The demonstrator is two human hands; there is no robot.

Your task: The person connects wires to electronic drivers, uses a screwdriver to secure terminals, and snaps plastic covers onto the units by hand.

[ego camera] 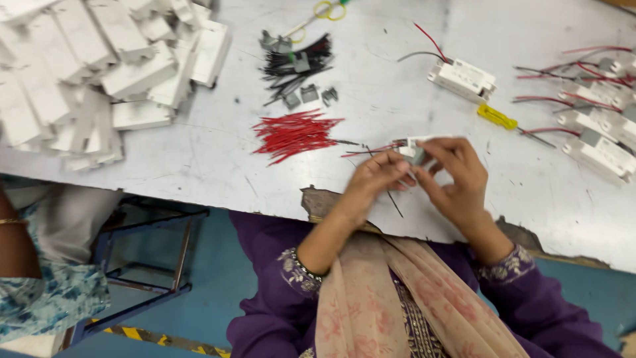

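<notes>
A grey metal surface (199,159) seen from above, with the person's two hands working at its near edge. The bundle of red wires (295,134) near the middle serves as landmark.

Far to the left of the red wires lies a heap of white plastic cases (99,73), stacked loosely. At the picture's left edge, below the surface, another person's arm with a bangle (13,238) shows. Just above the red wires sits a bundle of black wires (295,66) with small grey clips (309,95) beside it, and beyond those, yellow-handled scissors (328,10).

Right of the red wires, the left hand (371,182) and right hand (454,179) meet, fingers of both pinched together around a small white part (416,151) with thin wires trailing leftward (motion blur hides its detail). It is held just over the surface.

Further right lies a white module with red and grey leads (462,78), then a yellow-handled screwdriver (497,117), and at the far right a row of wired white modules (596,126).
</notes>
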